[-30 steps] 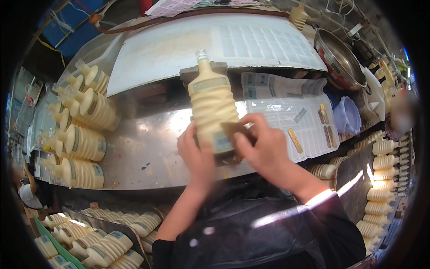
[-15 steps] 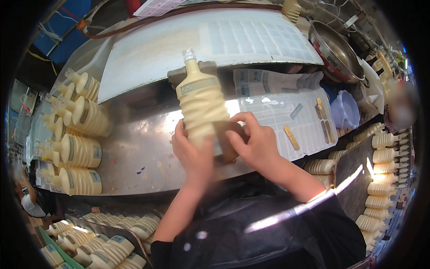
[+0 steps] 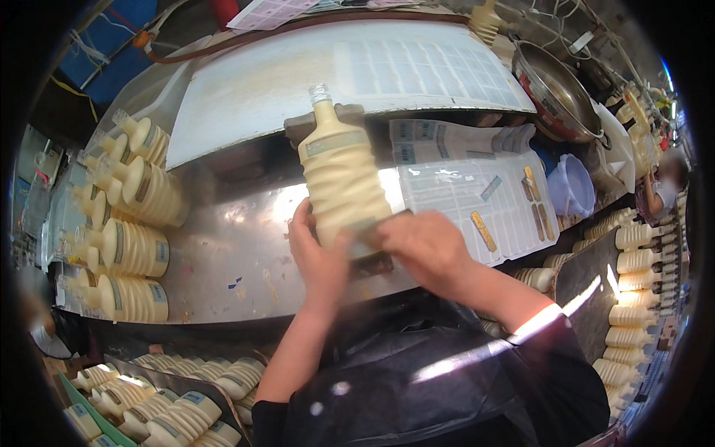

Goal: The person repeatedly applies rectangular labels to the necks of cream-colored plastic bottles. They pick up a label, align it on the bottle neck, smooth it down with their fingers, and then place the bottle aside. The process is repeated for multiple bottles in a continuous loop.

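A cream-coloured bottle [image 3: 344, 175] with a wavy ribbed body and clear threaded neck lies in front of me, its neck pointing away and resting on a dark brown block [image 3: 298, 128]. A grey label band crosses its shoulder. Around the bottle's lower left side curls my left hand [image 3: 320, 257], its thumb on the surface near the base. My right hand [image 3: 432, 246], partly blurred, is closed on a dark flat piece [image 3: 400, 216] at the lower right of the bottle. A greyish label patch [image 3: 363, 229] shows beside its fingers; the rest is hidden.
Several similar bottles [image 3: 138, 246] stack at the left; more fill crates at lower left and right. A label sheet [image 3: 447, 197] with gold strips [image 3: 482, 231] lies right of the bottle, near a lilac bucket [image 3: 571, 186] and metal pan [image 3: 558, 89]. A white board [image 3: 261, 82] spans the back.
My right hand has turned over and closed in toward the bottle's base, covering most of the dark piece. The left hand keeps its place. A person at the far right has come more into view.
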A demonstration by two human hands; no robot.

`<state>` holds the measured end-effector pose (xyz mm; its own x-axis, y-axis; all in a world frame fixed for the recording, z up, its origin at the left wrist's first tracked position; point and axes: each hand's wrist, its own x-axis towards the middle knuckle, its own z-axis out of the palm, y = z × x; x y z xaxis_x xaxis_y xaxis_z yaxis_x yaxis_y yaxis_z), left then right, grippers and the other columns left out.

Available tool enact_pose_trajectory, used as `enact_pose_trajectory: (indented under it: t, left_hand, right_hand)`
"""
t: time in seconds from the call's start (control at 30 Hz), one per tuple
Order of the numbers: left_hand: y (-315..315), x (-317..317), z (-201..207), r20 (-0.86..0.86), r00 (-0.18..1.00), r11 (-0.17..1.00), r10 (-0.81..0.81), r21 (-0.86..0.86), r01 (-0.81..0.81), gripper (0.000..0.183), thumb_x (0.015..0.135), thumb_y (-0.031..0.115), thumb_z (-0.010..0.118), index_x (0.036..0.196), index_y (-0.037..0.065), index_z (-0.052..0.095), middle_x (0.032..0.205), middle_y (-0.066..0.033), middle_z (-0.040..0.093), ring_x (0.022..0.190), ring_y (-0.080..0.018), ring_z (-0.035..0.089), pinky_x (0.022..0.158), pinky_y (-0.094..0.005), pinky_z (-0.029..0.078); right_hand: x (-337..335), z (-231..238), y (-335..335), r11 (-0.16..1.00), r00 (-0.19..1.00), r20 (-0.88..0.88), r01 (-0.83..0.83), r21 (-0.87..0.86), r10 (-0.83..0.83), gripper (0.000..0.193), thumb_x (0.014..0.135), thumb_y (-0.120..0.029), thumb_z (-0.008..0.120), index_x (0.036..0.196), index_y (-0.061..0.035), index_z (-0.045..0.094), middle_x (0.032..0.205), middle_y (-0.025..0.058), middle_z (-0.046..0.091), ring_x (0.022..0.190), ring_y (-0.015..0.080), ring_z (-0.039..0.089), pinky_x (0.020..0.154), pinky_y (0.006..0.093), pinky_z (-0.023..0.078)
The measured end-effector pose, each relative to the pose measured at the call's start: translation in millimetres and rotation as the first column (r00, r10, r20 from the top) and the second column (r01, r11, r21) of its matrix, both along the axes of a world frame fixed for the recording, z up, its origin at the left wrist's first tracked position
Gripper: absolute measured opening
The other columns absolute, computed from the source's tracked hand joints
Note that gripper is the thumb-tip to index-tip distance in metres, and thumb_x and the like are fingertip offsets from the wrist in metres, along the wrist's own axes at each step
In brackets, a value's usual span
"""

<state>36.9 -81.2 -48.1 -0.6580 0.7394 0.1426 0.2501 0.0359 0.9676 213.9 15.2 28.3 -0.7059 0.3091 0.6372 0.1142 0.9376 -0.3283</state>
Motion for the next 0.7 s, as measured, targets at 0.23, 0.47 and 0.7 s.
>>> enact_pose_trajectory:
  t: [0.23, 0.47, 0.7]
  left_hand:
    - [-4, -4, 3, 0.190, 0.982, 0.997, -0.010, 0.073, -0.004, 0.060, 0.092, 0.020, 0.070, 0.144, -0.001, 0.048, 0.125, -0.0130, 0.055, 0.120, -0.0234, 0.052, 0.108, -0.0401, 0.041]
    - [-7, -18, -6, 0.506, 0.858, 0.987, -0.083, 0.163, -0.001, 0.034, 0.103, 0.017, 0.057, 0.132, -0.002, 0.059, 0.124, -0.0121, 0.063, 0.121, -0.0213, 0.056, 0.110, -0.0361, 0.041]
    - [-17, -20, -13, 0.360, 0.931, 0.989, -0.067, 0.151, 0.013, 0.045, 0.114, 0.031, 0.034, 0.133, -0.001, 0.059, 0.125, -0.0111, 0.063, 0.121, -0.0214, 0.056, 0.114, -0.0380, 0.037]
  right_hand:
    - [-2, 2, -22, 1.000, 1.000, 0.011, -0.018, -0.005, 0.018, 0.026, 0.080, -0.005, 0.076, 0.106, -0.0077, 0.072, 0.105, 0.0086, 0.076, 0.095, 0.0241, 0.073, 0.077, 0.0348, 0.055]
    - [-47, 9, -44, 0.963, 0.982, 0.117, -0.171, 0.209, 0.149, 0.019, 0.078, -0.012, 0.065, 0.094, -0.0025, 0.065, 0.088, 0.0055, 0.060, 0.080, 0.0214, 0.063, 0.070, 0.0341, 0.047]
    - [-46, 11, -44, 0.986, 0.971, 0.207, -0.140, 0.093, 0.118, 0.030, 0.075, -0.007, 0.069, 0.105, -0.0061, 0.072, 0.099, 0.0066, 0.070, 0.086, 0.0221, 0.069, 0.072, 0.0342, 0.052]
